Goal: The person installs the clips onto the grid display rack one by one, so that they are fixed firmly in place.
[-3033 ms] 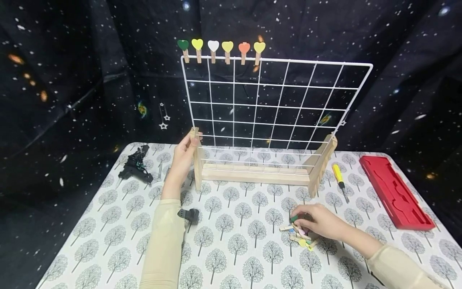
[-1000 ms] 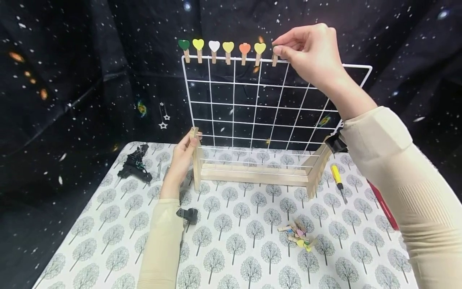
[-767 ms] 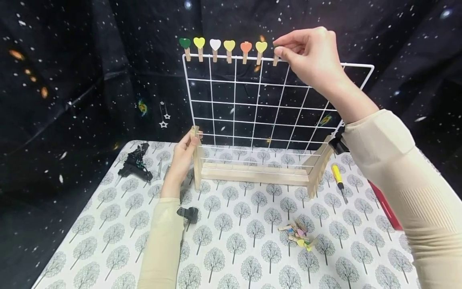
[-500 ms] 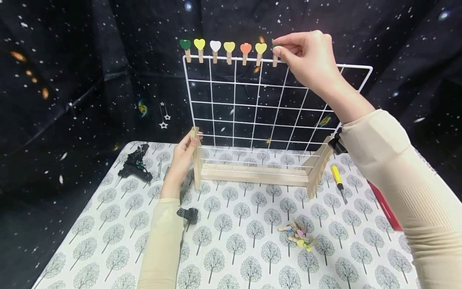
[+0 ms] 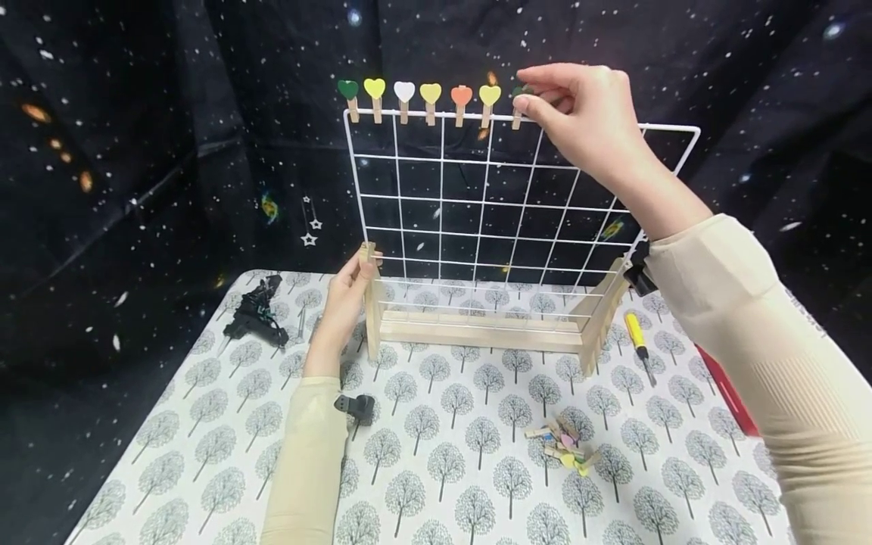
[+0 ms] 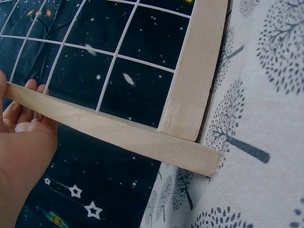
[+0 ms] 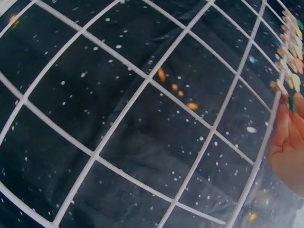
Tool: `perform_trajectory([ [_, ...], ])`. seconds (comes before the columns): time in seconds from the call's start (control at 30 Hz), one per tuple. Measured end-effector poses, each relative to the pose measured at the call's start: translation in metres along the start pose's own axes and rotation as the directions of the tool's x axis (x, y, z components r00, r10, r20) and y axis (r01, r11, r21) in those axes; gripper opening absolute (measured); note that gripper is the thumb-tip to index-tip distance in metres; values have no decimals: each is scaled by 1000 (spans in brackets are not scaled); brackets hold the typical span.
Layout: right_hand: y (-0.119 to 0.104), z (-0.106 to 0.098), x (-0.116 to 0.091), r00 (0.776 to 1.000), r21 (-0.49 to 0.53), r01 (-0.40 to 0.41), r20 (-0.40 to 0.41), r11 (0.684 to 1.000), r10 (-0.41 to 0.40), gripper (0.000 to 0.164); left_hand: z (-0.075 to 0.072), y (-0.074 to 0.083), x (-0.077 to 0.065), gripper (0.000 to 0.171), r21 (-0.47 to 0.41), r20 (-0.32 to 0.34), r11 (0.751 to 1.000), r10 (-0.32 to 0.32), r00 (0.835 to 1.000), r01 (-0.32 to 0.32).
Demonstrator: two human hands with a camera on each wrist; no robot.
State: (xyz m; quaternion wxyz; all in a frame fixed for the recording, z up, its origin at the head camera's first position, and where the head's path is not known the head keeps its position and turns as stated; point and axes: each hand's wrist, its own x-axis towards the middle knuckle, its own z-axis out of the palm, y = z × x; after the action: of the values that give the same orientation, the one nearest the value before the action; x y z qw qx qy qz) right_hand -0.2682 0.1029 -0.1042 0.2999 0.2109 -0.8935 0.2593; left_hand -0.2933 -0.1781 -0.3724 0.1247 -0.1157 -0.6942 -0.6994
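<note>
1. Nearest on the tree-print tabletop (image 5: 409, 515) lies a small heap of clips (image 5: 565, 450), overlapping and hard to count
2. The right sleeve (image 5: 756, 333) hides most of a red tray (image 5: 729, 393); a yellow screwdriver (image 5: 636, 331) lies near
3. Well left, a black object (image 5: 257, 314) is hard to make out
4. The left hand (image 5: 343, 299) grips the left upright (image 5: 372, 310) of the wooden stand, fingers partly hidden behind it
5. The right hand (image 5: 593, 113) pinches a green-headed clip (image 5: 517, 121), its head mostly covered, at the white grid's (image 5: 485, 160) top bar, beside six heart clips (image 5: 430, 94)
6. Behind hangs dark starry cloth (image 5: 136, 151)
</note>
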Motion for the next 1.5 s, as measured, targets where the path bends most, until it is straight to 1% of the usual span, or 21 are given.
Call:
perform_trajectory([
  [0.1, 4, -2, -8, 999, 40, 11, -46, 999, -9, 35, 1, -1, -1, 49, -4, -2, 1000, -7, 1000, 7],
  [0.23, 14, 0, -28, 990, 110, 103, -107, 989, -91, 30, 1, -2, -1, 47, -6, -4, 1000, 0, 1000, 0],
  [0.3, 20, 4, -43, 985, 151, 148, -115, 977, -131, 28, 1, -3, 0, 46, -6, -5, 1000, 2, 1000, -2],
  [0.4, 24, 13, -72, 986, 203, 161, -85, 966, -147, 24, 1, -3, 1, 45, -14, -6, 1000, 2, 1000, -2],
  [0.5, 34, 26, -106, 987, 226, 156, -8, 962, -159, 22, 1, -3, 1, 45, -19, -8, 1000, 1, 1000, -1],
  [0.57, 52, 40, -130, 985, 225, 134, 73, 965, -154, 23, 1, -3, 2, 45, -20, -8, 1000, 7, 1000, -7],
  [0.63, 76, 56, -154, 977, 206, 118, 152, 971, -151, 23, 1, 0, 0, 45, -21, -5, 1000, 10, 1000, -10],
  [0.67, 88, 64, -166, 971, 196, 96, 196, 976, -135, 23, 1, 3, -1, 45, -22, -3, 1000, 8, 1000, -8],
  [0.73, 111, 76, -192, 953, 182, 65, 281, 981, -116, 23, 2, 8, -4, 45, -26, 4, 1000, 9, 1000, -9],
  [0.8, 125, 83, -218, 931, 158, 55, 349, 986, -108, 24, 3, 14, -6, 45, -26, 7, 1000, 6, 1000, -5],
  [0.83, 132, 85, -231, 918, 161, 46, 383, 986, -105, 25, 3, 14, -6, 45, -26, 8, 1000, 8, 1000, -7],
  [0.93, 148, 88, -268, 879, 165, 77, 453, 983, -145, 27, 4, 18, -8, 45, -23, 12, 1000, 12, 1000, -11],
  [1.03, 158, 87, -296, 840, 160, 120, 509, 980, -186, 31, 4, 18, -8, 44, -16, 14, 1000, 11, 1000, -11],
  [1.1, 162, 83, -310, 820, 147, 132, 540, 980, -191, 32, 5, 17, -8, 43, -12, 14, 1000, 3, 1000, -3],
  [1.17, 165, 78, -318, 809, 144, 117, 561, 983, -178, 33, 5, 17, -8, 43, -13, 14, 1000, -4, 1000, 4],
  [1.27, 168, 71, -324, 814, 125, 108, 559, 986, -160, 34, 5, 18, -8, 42, -21, 9, 1000, -11, 1000, 11],
  [1.33, 169, 70, -326, 822, 113, 123, 545, 986, -165, 36, 5, 18, -8, 42, -28, 6, 1000, -5, 1000, 5],
  [1.4, 170, 70, -328, 829, 101, 144, 532, 984, -176, 37, 5, 18, -8, 41, -30, 6, 1000, 0, 1000, 0],
  [1.5, 169, 75, -330, 834, 105, 145, 522, 984, -179, 38, 5, 18, -8, 42, -28, 9, 1000, 2, 1000, -2],
])
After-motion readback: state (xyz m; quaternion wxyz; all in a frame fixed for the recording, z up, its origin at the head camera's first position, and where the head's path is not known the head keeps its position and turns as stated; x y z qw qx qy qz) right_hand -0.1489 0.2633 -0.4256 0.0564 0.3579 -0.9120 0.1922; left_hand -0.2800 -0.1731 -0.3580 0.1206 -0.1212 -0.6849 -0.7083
